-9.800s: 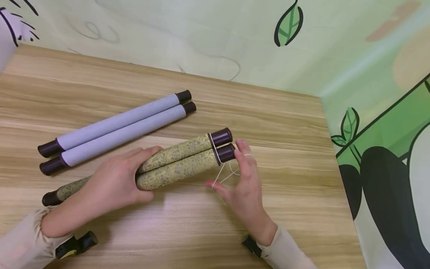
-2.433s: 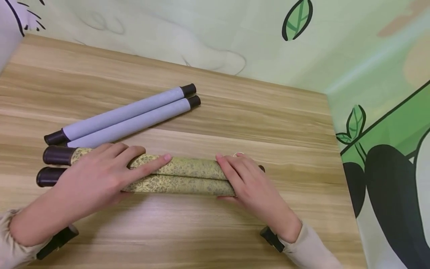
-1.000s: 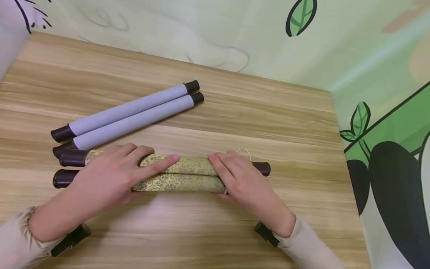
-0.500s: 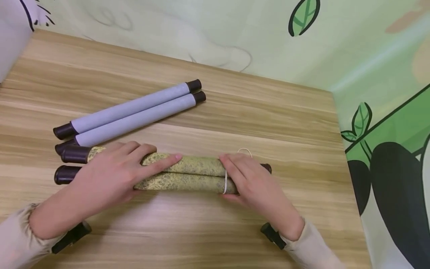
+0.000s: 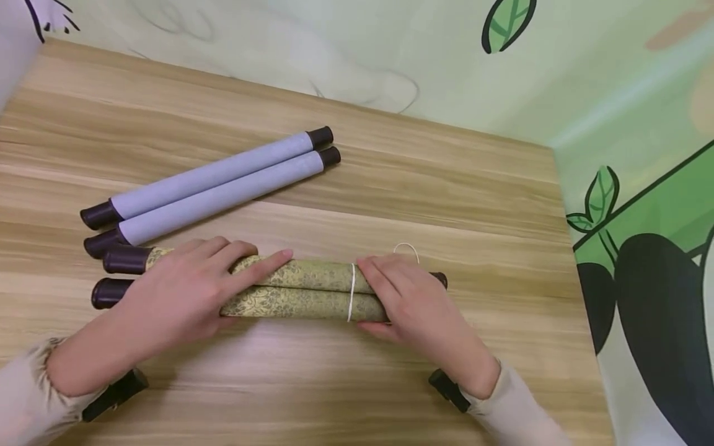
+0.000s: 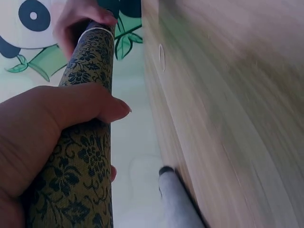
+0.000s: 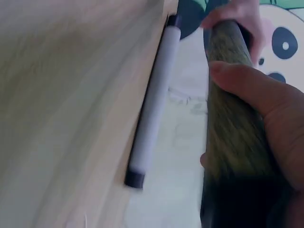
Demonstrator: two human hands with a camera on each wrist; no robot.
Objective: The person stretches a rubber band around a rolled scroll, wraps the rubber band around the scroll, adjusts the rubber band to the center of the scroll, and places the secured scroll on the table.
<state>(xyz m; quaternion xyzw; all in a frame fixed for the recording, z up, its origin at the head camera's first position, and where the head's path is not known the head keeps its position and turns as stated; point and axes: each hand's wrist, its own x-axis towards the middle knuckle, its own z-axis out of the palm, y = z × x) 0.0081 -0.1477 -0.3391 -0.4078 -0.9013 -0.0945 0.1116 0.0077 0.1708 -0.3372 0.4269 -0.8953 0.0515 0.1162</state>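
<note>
A gold brocade scroll (image 5: 304, 303) rolled on two dark-knobbed rods is held up off the table, roughly level. My left hand (image 5: 184, 291) grips its left half, thumb beneath and fingers over the top; the left wrist view shows that thumb (image 6: 90, 104) across the floral cloth. My right hand (image 5: 413, 297) grips the right part, hiding most of that end. Around both rolls, just left of the right fingers, runs a white elastic band (image 5: 351, 292). Behind the right hand, a white loop (image 5: 406, 246) lies on the table.
A second scroll, pale blue with dark knobs (image 5: 223, 186), lies slanted on the wooden table (image 5: 446, 192) behind the held one, close to its left knobs. Painted walls stand at the back (image 5: 357, 49) and right.
Earlier the right hand stretched the band at the scroll's right end. Now both hands grip the scroll, turned nearly level. Over the last second the band has come into view and shifted left.
</note>
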